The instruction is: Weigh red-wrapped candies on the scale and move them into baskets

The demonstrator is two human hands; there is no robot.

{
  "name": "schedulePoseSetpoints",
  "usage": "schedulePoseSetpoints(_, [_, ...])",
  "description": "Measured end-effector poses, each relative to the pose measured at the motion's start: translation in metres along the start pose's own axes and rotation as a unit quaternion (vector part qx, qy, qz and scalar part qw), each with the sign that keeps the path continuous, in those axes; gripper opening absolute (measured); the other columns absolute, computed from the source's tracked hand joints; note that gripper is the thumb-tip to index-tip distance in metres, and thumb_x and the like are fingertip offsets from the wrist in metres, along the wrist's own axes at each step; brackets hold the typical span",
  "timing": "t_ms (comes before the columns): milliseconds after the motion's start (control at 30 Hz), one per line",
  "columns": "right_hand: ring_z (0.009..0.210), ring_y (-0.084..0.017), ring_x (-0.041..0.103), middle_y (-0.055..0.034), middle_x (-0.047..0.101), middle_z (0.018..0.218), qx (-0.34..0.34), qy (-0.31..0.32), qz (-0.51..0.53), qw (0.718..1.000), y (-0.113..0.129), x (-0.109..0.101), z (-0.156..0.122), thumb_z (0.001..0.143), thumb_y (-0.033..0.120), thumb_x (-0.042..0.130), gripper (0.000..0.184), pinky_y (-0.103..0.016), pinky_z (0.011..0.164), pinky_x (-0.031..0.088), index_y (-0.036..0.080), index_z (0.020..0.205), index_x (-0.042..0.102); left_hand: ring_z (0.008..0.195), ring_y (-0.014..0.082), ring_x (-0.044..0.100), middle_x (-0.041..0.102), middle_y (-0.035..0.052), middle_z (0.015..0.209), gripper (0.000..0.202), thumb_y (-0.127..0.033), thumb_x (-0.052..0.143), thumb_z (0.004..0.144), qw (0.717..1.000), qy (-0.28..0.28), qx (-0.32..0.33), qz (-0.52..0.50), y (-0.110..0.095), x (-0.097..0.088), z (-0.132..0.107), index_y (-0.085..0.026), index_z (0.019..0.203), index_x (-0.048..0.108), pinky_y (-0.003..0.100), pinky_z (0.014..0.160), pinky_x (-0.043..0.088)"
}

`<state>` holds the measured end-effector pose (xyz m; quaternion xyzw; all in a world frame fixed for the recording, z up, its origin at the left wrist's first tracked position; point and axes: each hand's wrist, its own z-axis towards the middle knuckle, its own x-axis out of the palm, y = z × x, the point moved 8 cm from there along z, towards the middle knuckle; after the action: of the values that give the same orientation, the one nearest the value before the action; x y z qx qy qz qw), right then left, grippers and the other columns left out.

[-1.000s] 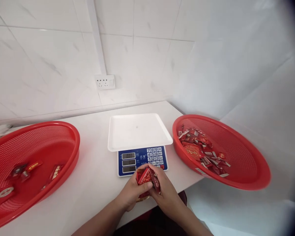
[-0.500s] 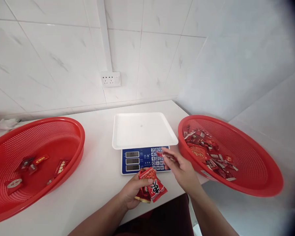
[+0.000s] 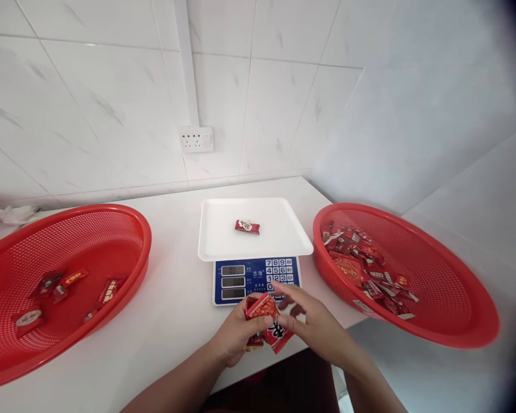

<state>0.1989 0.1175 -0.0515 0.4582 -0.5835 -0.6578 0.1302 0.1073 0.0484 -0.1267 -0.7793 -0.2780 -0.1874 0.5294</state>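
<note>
My left hand is closed round a few red snack packets; the top one carries black characters, and a gold edge shows below it. Beside them is my right hand, fingers apart, its thumb at the edge of the top packet. Both hands are in front of a blue digital scale. On the scale's white tray lies one small dark red wrapped candy with pale lettering. The digits on the display are too faint to read surely.
To the right, a red perforated basket holds many red packets. Another red basket on the left has several packets inside. A wall socket is behind the white table.
The small candy that was in my right hand now rests on the scale tray. My right hand has come back down to the packets in my left hand.
</note>
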Motion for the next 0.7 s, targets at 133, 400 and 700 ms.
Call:
schedulePoseSetpoints(133, [0.076,-0.018,0.059,-0.0059,0.065,0.098,0.088,0.038,0.069,0.993,-0.03,0.015,-0.023,0.078,0.042,0.062,0.052,-0.031,0.067,0.051,0.023,0.125,0.052,0.071,0.0112,0.056,0.06,-0.0007,0.079,0.037,-0.03,0.078,0.063,0.998,0.046,0.029,0.023,-0.001,0.01,-0.001,-0.018,0.09,0.055,0.026,0.069,0.042])
schedulePoseSetpoints(400, [0.051,-0.009,0.045,0.0017,0.057,0.067,0.12,0.002,0.182,0.976,-0.041,0.008,-0.019,0.074,0.044,0.066,0.036,-0.023,0.048,0.037,0.018,0.099,0.06,0.058,0.0091,0.055,0.064,0.001,0.078,0.047,-0.031,0.078,0.063,0.997,0.058,-0.014,0.058,0.003,0.008,0.001,-0.019,0.1,0.052,0.023,0.058,0.039])
schedulePoseSetpoints(700, [0.067,-0.014,0.054,-0.0051,0.063,0.091,0.015,-0.154,0.251,0.956,-0.002,-0.039,0.032,0.077,0.046,0.061,0.066,-0.026,0.052,0.043,0.021,0.134,0.038,0.074,0.0151,0.063,0.062,0.0054,0.098,0.039,-0.022,0.069,0.068,0.995,0.085,-0.013,0.052,-0.003,0.014,0.001,-0.021,0.104,0.055,0.025,0.06,0.044])
